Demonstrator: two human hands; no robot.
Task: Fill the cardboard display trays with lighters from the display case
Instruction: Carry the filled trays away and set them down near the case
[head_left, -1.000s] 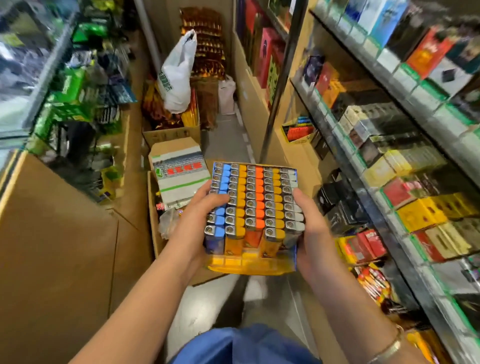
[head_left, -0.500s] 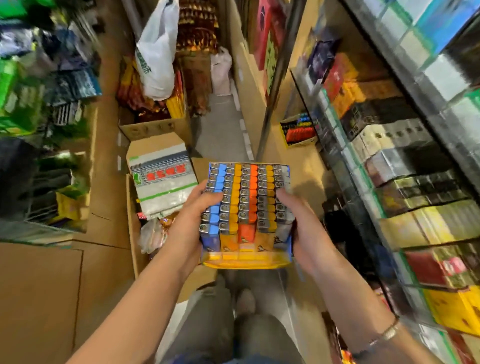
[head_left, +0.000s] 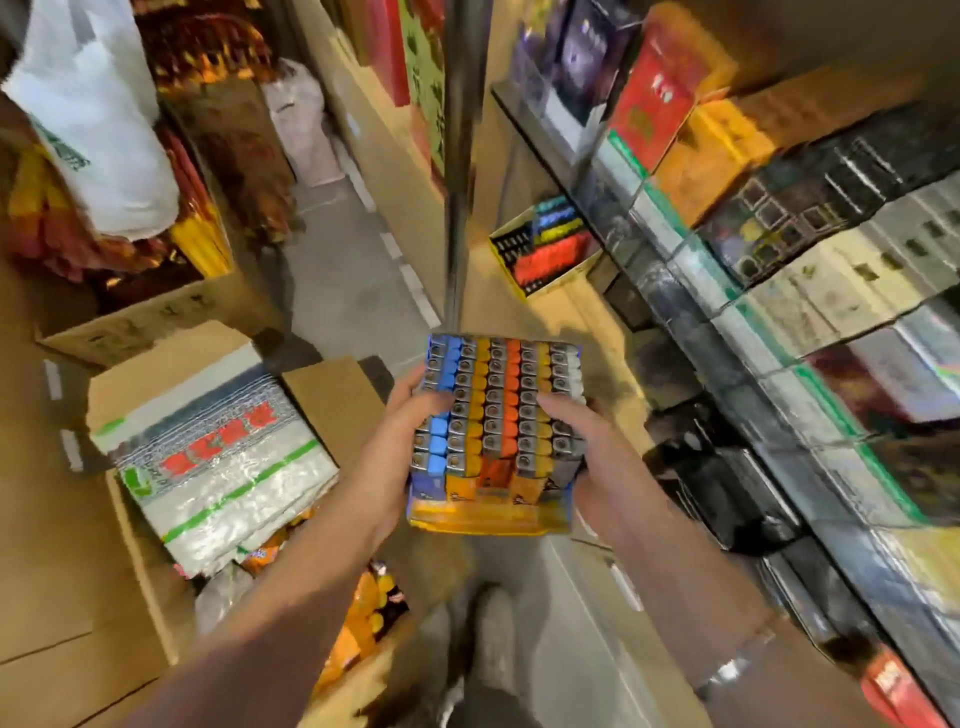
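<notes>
Lighters (head_left: 498, 410): rows of blue, yellow, orange and pale ones standing upright, packed tight in a tray, metal heads up.
Tray (head_left: 488, 512): yellow and blue cardboard, held in the air between both hands over the aisle floor, its near wall bent outward.
Left hand (head_left: 400, 447): grips the tray's left side, fingers curled over the tops of the blue lighters.
Right hand (head_left: 592, 452): grips the tray's right side, fingers curled over the pale and yellow rows; a bracelet (head_left: 727, 670) sits on that wrist.
Second tray (head_left: 545, 249): farther up the aisle on a low ledge by the right-hand shelves, holding black, blue, yellow and red lighters; well apart from the held one.
Shelves (head_left: 779, 291): on the right, stacked with small boxed packs in red, black, cream and yellow; blurred.
Carton (head_left: 322, 384): open, just left of the left arm, with a white and grey printed pack (head_left: 218, 457) lying in it.
Bag (head_left: 98, 119): white plastic, hanging at upper left above another box of goods.
Shoe (head_left: 491, 639): pale, on the floor below the tray.
</notes>
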